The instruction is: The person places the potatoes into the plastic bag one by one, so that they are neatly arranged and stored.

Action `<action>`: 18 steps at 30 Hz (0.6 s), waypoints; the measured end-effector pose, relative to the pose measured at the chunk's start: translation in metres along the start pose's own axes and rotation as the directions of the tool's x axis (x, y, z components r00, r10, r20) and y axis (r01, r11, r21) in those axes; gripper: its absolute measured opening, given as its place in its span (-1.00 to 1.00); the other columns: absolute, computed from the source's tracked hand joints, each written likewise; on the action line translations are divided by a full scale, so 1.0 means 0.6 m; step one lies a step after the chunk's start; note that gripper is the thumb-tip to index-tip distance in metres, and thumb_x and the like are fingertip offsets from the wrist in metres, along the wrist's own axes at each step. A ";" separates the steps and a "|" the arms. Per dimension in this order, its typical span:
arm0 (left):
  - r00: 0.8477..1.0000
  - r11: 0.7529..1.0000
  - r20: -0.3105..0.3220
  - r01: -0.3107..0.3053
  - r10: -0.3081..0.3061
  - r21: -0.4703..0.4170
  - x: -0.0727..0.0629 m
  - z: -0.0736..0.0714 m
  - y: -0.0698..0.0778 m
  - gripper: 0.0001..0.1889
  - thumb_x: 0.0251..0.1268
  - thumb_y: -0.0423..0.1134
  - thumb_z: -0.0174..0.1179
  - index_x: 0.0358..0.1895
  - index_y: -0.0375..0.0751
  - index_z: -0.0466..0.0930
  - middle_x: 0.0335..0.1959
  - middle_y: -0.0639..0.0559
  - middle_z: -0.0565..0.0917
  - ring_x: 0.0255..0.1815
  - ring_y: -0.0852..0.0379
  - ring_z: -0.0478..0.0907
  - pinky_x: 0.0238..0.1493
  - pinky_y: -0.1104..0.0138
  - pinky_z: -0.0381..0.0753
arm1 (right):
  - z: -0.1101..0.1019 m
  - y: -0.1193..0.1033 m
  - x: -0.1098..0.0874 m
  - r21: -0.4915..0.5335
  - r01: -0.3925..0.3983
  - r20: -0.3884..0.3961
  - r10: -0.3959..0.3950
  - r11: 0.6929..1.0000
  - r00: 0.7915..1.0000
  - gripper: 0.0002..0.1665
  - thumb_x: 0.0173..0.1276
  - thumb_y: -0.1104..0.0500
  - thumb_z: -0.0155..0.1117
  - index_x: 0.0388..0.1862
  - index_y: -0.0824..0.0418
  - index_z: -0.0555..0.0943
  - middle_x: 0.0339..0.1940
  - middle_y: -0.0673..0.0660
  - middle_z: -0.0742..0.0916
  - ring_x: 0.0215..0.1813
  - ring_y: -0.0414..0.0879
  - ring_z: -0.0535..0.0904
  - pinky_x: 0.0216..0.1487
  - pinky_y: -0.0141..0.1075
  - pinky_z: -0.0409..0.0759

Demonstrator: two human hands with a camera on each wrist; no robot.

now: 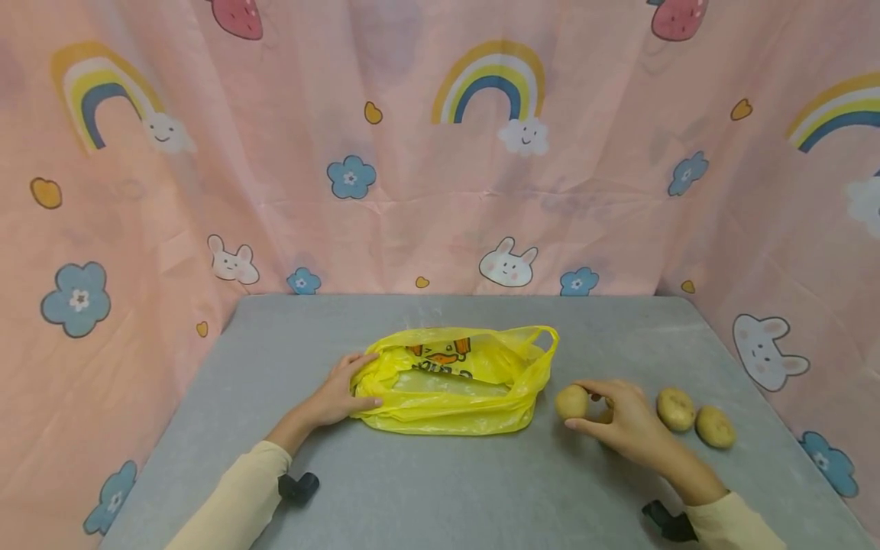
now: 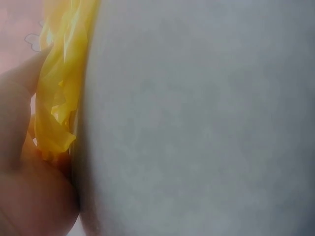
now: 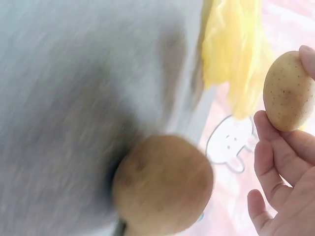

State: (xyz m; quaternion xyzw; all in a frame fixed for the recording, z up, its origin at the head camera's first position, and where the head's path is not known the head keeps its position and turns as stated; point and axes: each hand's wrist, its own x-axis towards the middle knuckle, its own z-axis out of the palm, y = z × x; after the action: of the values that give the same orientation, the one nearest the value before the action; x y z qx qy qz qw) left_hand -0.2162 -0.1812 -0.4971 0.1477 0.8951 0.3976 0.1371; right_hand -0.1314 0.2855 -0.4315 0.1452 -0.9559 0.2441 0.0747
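Note:
A yellow plastic bag (image 1: 447, 418) with a duck print lies on the grey table, its mouth spread open toward me. My left hand (image 1: 338, 391) grips the bag's left end, thumb along the front side and fingers at the back; the left wrist view shows the yellow film (image 2: 64, 83) between thumb and fingers. Just right of the bag, my right hand (image 1: 629, 424) pinches a potato (image 1: 572, 402) between thumb and fingertips. In the right wrist view this held potato (image 3: 288, 93) appears pale and speckled. Another potato (image 3: 165, 184) sits beneath that hand, mostly hidden in the head view.
Two more potatoes, one (image 1: 676, 409) and another (image 1: 716, 427), lie on the table right of my right hand. A pink patterned curtain (image 1: 412, 229) surrounds the grey table (image 1: 440, 496) at the back and sides. The bag's handle loop (image 1: 550, 336) stands up at its right end.

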 end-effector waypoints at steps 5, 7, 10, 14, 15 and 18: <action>1.000 1.000 -0.004 -0.004 0.004 -0.001 0.000 0.002 0.000 -0.10 0.24 0.04 0.40 0.60 0.01 0.15 0.58 -0.25 0.09 0.60 -0.34 -0.01 0.46 -0.37 0.06 | 0.006 -0.020 0.005 0.008 0.016 -0.008 -0.016 1.000 1.000 -0.36 0.08 -0.06 0.62 0.11 0.20 0.71 -0.14 0.07 0.80 -0.15 -0.04 0.59 -0.10 -0.09 0.42; 1.000 1.000 -0.004 -0.007 0.007 0.000 0.000 0.002 -0.001 -0.10 0.25 0.04 0.40 0.60 0.01 0.15 0.59 -0.26 0.08 0.61 -0.35 -0.03 0.45 -0.38 0.06 | 0.008 -0.028 0.007 0.016 0.020 -0.007 -0.020 1.000 1.000 -0.33 0.09 -0.06 0.62 0.13 0.22 0.70 -0.10 0.09 0.80 -0.13 -0.04 0.59 -0.06 -0.05 0.43; 1.000 1.000 -0.002 -0.010 0.010 -0.001 -0.002 0.002 -0.002 -0.10 0.25 0.04 0.39 0.60 0.01 0.15 0.59 -0.27 0.07 0.62 -0.36 -0.04 0.45 -0.39 0.06 | 0.010 -0.040 0.010 0.042 0.028 -0.003 -0.028 0.999 1.000 -0.31 0.09 -0.03 0.62 0.16 0.26 0.68 -0.07 0.12 0.80 -0.11 -0.02 0.59 -0.01 -0.01 0.40; 1.000 1.000 -0.003 -0.015 0.015 -0.014 -0.003 0.001 0.000 -0.11 0.25 0.03 0.39 0.60 -0.01 0.15 0.58 -0.27 0.09 0.61 -0.35 -0.02 0.45 -0.39 0.07 | 0.013 -0.054 0.016 0.069 0.030 0.013 -0.031 0.997 0.999 -0.30 0.10 -0.02 0.62 0.19 0.27 0.66 -0.10 0.09 0.78 -0.11 -0.02 0.58 -0.05 -0.05 0.41; 1.000 1.000 -0.004 -0.019 0.019 -0.015 -0.003 0.001 0.000 -0.11 0.25 0.03 0.39 0.60 -0.01 0.15 0.57 -0.27 0.09 0.60 -0.35 -0.02 0.45 -0.39 0.07 | 0.014 -0.057 0.017 0.075 0.027 0.017 -0.028 0.997 0.999 -0.29 0.10 -0.02 0.62 0.19 0.27 0.66 -0.10 0.09 0.77 -0.10 -0.03 0.57 -0.06 -0.06 0.44; 1.000 1.000 -0.004 -0.022 0.022 -0.017 -0.004 0.000 0.003 -0.10 0.25 0.03 0.39 0.60 -0.02 0.16 0.57 -0.28 0.09 0.60 -0.36 -0.02 0.45 -0.39 0.07 | 0.017 -0.063 0.021 0.095 0.019 0.031 -0.022 0.995 0.999 -0.28 0.13 -0.02 0.61 0.21 0.28 0.64 -0.09 0.10 0.75 -0.08 0.01 0.58 -0.08 -0.03 0.53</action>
State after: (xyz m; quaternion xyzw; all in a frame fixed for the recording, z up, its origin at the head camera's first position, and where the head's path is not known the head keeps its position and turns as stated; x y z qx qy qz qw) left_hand -0.2140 -0.1810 -0.4955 0.1559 0.8902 0.4072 0.1324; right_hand -0.1321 0.2459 -0.4206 0.1621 -0.9428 0.2860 0.0550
